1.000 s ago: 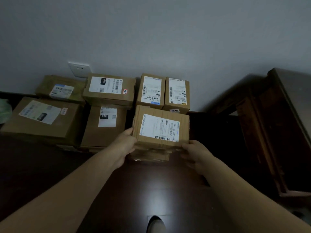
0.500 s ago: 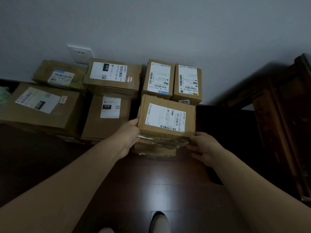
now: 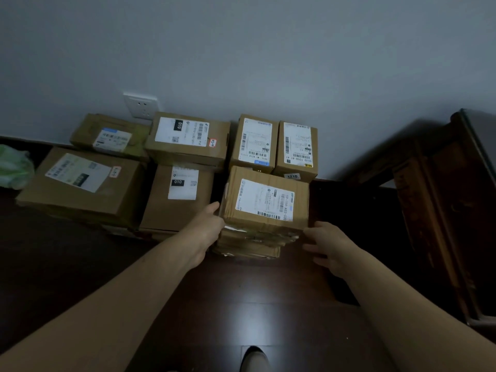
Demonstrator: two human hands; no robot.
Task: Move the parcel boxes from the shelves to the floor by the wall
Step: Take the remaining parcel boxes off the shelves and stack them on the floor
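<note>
A brown parcel box [image 3: 265,200] with a white label rests on a short stack of flat parcels [image 3: 247,247] on the dark floor, in front of two upright boxes [image 3: 273,146] at the wall. My left hand [image 3: 206,226] presses against the box's left side, thumb at its top edge. My right hand [image 3: 326,245] hovers just off the box's lower right corner, fingers apart and holding nothing. Several more labelled boxes [image 3: 185,140] stand to the left along the wall.
A big flat box [image 3: 80,186] lies at the far left, with a green plastic bag [image 3: 13,167] beside it. A dark wooden cabinet [image 3: 442,210] stands on the right. A wall socket [image 3: 141,104] sits above the boxes. My shoe [image 3: 255,358] is at the bottom.
The box has settled on the stack. My right hand has let go and pulled back from its right side; my left hand stays against the left side.
</note>
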